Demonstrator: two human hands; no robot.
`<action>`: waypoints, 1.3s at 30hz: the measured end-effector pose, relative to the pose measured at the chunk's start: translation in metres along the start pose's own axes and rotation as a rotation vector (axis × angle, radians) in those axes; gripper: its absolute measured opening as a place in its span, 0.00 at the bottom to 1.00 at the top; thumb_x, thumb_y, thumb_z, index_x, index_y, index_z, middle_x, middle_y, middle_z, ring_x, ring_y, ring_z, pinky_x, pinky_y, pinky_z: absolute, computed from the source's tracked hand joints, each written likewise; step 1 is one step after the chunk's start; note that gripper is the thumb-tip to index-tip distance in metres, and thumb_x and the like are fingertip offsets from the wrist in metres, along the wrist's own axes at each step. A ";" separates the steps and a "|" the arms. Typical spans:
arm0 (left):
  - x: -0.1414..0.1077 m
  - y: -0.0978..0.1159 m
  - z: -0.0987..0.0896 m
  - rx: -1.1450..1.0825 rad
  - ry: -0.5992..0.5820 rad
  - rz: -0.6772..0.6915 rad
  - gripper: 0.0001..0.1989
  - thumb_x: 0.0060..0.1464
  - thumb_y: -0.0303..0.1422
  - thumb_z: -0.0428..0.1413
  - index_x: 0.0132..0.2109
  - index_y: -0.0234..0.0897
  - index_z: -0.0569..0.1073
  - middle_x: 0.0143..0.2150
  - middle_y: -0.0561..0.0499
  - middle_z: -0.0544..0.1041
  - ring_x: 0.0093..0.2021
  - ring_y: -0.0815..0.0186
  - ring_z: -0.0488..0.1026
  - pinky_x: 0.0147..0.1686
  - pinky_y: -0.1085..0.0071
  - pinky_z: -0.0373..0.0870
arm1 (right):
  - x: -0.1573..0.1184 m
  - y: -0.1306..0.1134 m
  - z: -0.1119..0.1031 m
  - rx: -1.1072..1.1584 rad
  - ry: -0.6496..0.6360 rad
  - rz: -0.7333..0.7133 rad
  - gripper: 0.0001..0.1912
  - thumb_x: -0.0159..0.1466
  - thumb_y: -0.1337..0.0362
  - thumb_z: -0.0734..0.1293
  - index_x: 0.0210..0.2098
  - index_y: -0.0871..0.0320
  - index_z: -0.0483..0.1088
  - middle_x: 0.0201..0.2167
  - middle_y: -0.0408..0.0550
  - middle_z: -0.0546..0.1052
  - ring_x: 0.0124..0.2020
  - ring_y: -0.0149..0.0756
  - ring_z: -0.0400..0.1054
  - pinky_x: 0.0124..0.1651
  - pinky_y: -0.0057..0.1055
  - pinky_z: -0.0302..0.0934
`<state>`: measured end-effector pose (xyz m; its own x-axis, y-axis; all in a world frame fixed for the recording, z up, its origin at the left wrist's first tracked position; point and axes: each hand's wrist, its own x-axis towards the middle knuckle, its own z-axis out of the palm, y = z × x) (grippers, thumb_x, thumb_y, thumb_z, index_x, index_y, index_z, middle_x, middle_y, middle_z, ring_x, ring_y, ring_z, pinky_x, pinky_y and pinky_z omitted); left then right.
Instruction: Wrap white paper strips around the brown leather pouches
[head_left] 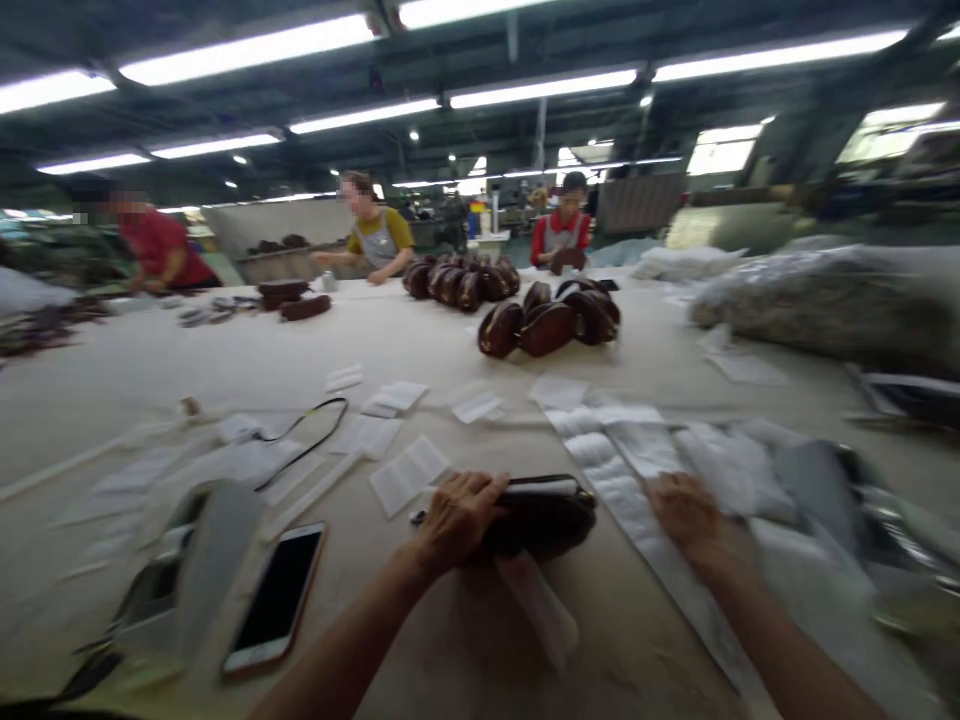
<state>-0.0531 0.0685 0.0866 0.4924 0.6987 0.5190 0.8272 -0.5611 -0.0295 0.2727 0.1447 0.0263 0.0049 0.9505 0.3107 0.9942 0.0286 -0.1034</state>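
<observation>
My left hand (461, 520) is closed on the near-left side of a dark zip pouch (551, 520). The pouch's zipped top faces up, with white material along its opening, and a pale strip (536, 605) hangs from its front. To the right, my right hand (694, 520) lies over a row of small white packets (604, 460), its fingers reaching onto them. The fingers are slightly blurred, and I see nothing held in them. Loose white paper slips (409, 475) lie beyond the pouch.
A phone (276, 595) and a grey tape dispenser (214, 555) lie at left, near a black strap (322, 435). Brown pouches (551, 325) stand in clusters farther back. A large plastic-wrapped bundle (817, 305) sits at right. Several people (379, 235) work across the table.
</observation>
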 end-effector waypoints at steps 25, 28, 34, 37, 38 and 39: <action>0.004 -0.009 0.005 -0.029 0.181 0.111 0.14 0.65 0.33 0.44 0.53 0.32 0.67 0.37 0.47 0.75 0.34 0.66 0.72 0.35 0.70 0.66 | 0.027 -0.106 -0.068 0.952 0.111 -0.449 0.11 0.65 0.58 0.64 0.33 0.57 0.74 0.28 0.44 0.78 0.29 0.31 0.71 0.35 0.25 0.64; 0.004 -0.008 0.004 -0.045 0.156 0.081 0.13 0.65 0.33 0.44 0.51 0.33 0.67 0.37 0.48 0.75 0.34 0.66 0.72 0.35 0.69 0.65 | 0.024 -0.126 -0.087 0.859 0.235 -0.784 0.11 0.67 0.63 0.61 0.30 0.59 0.71 0.24 0.45 0.75 0.27 0.29 0.68 0.33 0.25 0.61; 0.003 -0.006 0.006 -0.137 0.117 0.019 0.09 0.64 0.34 0.45 0.40 0.36 0.68 0.33 0.50 0.74 0.31 0.64 0.69 0.32 0.68 0.62 | 0.019 -0.141 -0.097 0.637 0.226 -1.184 0.12 0.70 0.69 0.55 0.34 0.60 0.67 0.32 0.47 0.76 0.34 0.31 0.67 0.38 0.28 0.59; 0.001 -0.008 0.009 -0.145 0.127 -0.004 0.10 0.64 0.36 0.46 0.38 0.35 0.66 0.30 0.50 0.72 0.29 0.64 0.68 0.30 0.68 0.61 | 0.020 -0.141 -0.098 0.561 0.200 -1.238 0.12 0.70 0.67 0.57 0.32 0.58 0.68 0.29 0.45 0.74 0.32 0.31 0.65 0.37 0.29 0.57; 0.000 -0.008 0.009 -0.147 0.129 -0.006 0.10 0.64 0.36 0.45 0.41 0.34 0.66 0.30 0.50 0.72 0.29 0.64 0.68 0.30 0.68 0.61 | 0.021 -0.140 -0.097 0.548 0.194 -1.246 0.12 0.70 0.66 0.57 0.32 0.58 0.68 0.28 0.45 0.74 0.31 0.31 0.64 0.37 0.30 0.56; -0.002 -0.009 0.010 -0.145 0.133 -0.006 0.11 0.65 0.36 0.45 0.44 0.33 0.66 0.31 0.50 0.73 0.30 0.64 0.69 0.31 0.68 0.62 | 0.022 -0.139 -0.097 0.539 0.191 -1.249 0.12 0.70 0.66 0.57 0.32 0.58 0.69 0.28 0.45 0.74 0.31 0.32 0.64 0.36 0.30 0.56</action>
<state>-0.0585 0.0768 0.0775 0.4393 0.6426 0.6277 0.7775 -0.6220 0.0927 0.1446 0.1318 0.1393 -0.7960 0.1483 0.5869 0.1845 0.9828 0.0019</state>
